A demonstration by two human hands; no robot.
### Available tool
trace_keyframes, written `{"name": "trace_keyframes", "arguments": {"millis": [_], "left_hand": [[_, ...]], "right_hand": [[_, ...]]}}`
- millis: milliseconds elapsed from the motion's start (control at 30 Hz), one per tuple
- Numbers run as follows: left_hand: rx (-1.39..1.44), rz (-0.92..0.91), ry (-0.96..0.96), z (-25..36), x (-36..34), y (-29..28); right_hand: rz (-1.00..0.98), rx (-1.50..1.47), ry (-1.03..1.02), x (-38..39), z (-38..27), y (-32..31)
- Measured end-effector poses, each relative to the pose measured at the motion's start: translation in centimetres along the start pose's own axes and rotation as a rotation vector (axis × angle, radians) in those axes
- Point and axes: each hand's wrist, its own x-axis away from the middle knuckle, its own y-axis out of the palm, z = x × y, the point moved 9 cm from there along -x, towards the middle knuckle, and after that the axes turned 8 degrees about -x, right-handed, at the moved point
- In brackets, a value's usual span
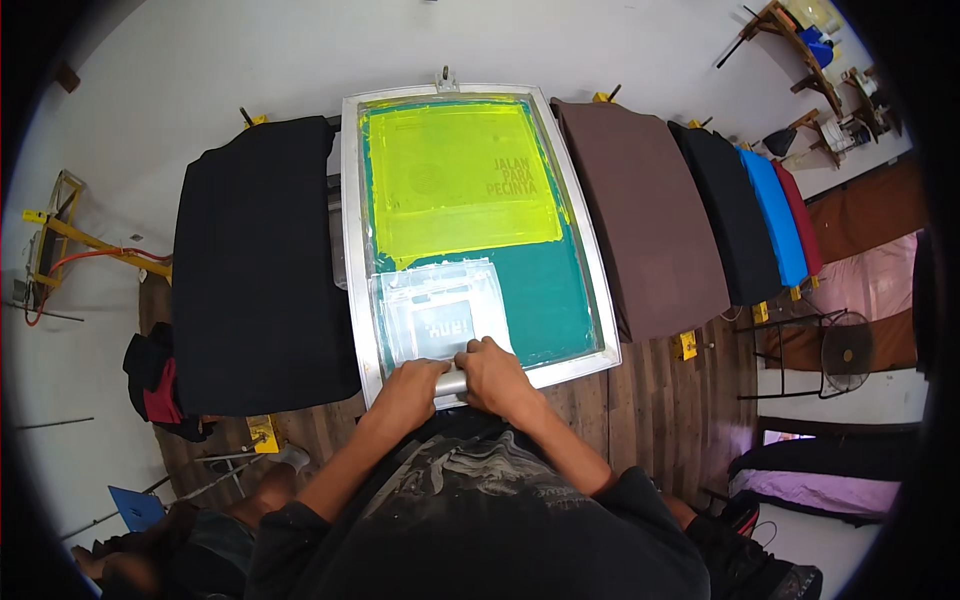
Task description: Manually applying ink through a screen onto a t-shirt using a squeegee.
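A screen-printing frame (607, 325) with pale rails lies in front of me. Yellow-green tape or film covers the far part of its mesh, and bare green mesh (550, 295) shows at the near right. White ink (398, 320) is spread over the near left corner, around a small printed design. At the frame's near end, a squeegee (452, 384) with a silvery metal handle is gripped from both sides. My left hand (408, 388) is closed round its left end and my right hand (496, 376) round its right. The squeegee's blade is hidden.
A black shirt (265, 260) on a board stands left of the frame. To the right are boards with a brown shirt (645, 220), a black one, a blue one (773, 215) and a red one. Another person (200, 535) sits at lower left. A fan (847, 352) stands far right.
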Motion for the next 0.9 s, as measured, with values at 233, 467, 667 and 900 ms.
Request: {"name": "trace_keyframes", "arguments": {"millis": [233,467,667,900], "left_hand": [[-0.087,-0.188,-0.106,-2.2,-5.5,-2.4],[-0.065,0.067,0.03,-3.0,-7.4,-3.2],[-0.113,0.207,-0.021,-0.5,0.0,1.3],[-0.042,-0.023,-0.05,-0.2,-0.6,-0.1]], "right_hand": [[-0.106,0.101,-0.019,-5.2,0.7,-3.4],[0.069,0.131,-0.053,-7.0,1.6,-3.9],[0.233,0.029,-0.084,1.4,0.0,-0.6],[-0.031,0.033,-0.042,0.6,-0.6,-1.1]]}}
